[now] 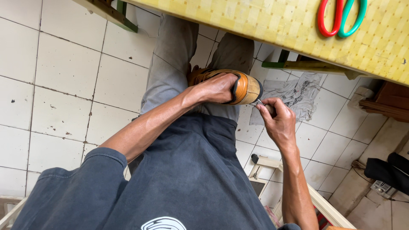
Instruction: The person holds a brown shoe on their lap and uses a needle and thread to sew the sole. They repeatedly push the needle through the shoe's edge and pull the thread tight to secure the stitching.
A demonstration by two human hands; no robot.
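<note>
Left hand (217, 87) gripping tan shoe (246, 88), right hand (277, 119) pressing thin tool (260, 102) to its edge

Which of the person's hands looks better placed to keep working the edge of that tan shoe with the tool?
Probably the right hand: it grips a thin metal tool whose tip sits at the tan shoe by its sole edge. The left hand is wrapped over the shoe, steadying it on the lap.

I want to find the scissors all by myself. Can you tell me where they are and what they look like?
Look at the yellow checked table along the top of the picture. Near its right end lie the scissors, above the person's right hand and the brown shoe held in the left hand. They are the only thing on the table, with one red loop handle and one green.
</note>
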